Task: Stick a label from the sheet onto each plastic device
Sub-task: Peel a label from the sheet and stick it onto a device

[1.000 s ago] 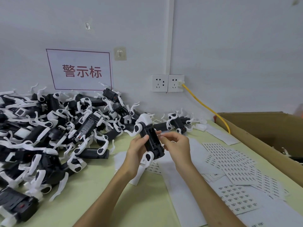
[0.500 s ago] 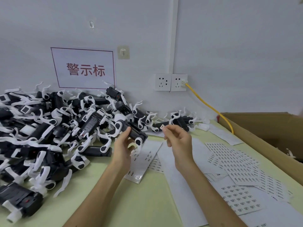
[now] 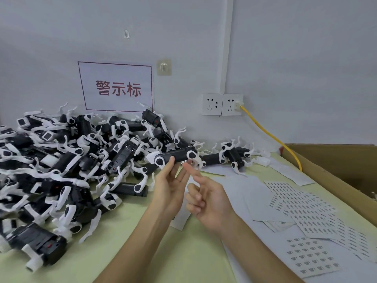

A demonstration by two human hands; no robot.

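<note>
just above the table point(image 3: 126, 252), in front of the pile point(image 3: 71, 160) of black and white devices, my left hand point(image 3: 169, 186) holds one device point(image 3: 175, 155) up by thumb and fingertips, its long side level. my right hand point(image 3: 206, 201) holds nothing: the forefinger point(image 3: 192, 172) is stretched out, the other fingers curled in, its tip at the small white label point(image 3: 183, 161) on the lower edge of the device. i judge this to be the pressing-down step, the label placed but not yet rubbed flat. next i should smooth it along its length so no corner lifts, then put this device aside, apart from the unlabelled pile, and go to the sheets point(image 3: 302, 209) lying to my right for another label.
</note>
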